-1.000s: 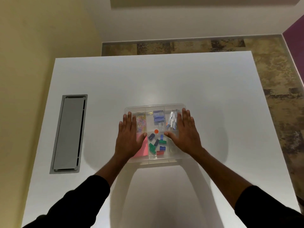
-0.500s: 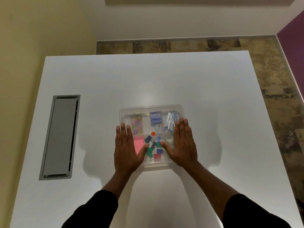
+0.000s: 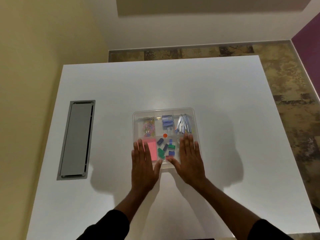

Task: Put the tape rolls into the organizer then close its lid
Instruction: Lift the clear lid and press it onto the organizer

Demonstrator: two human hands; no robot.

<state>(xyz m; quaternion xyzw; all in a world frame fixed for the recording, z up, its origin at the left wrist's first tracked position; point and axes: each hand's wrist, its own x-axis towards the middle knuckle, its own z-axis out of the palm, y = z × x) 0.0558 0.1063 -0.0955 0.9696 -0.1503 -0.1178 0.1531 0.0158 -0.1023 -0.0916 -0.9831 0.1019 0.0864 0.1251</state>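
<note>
A clear plastic organizer (image 3: 163, 112) sits mid-table with its transparent lid lying flat over the compartments. Through the lid I see paper clips, blue staple boxes, metal clips, a pink pad and small coloured pieces. A clear tape roll (image 3: 178, 140) barely shows in the near right compartment, mostly hidden under my right hand. My left hand (image 3: 143, 163) lies flat, fingers spread, on the lid's near left part. My right hand (image 3: 189, 159) lies flat on the near right part. Neither hand holds anything.
The white table (image 3: 216, 101) carries a grey cable hatch (image 3: 76, 139) at the left. Patterned floor lies beyond the far and right edges, with a yellow wall at the left.
Both flat hands have slid toward me along the lid, from its middle to its near edge. The view has shifted, so the organizer sits a little further from me.
</note>
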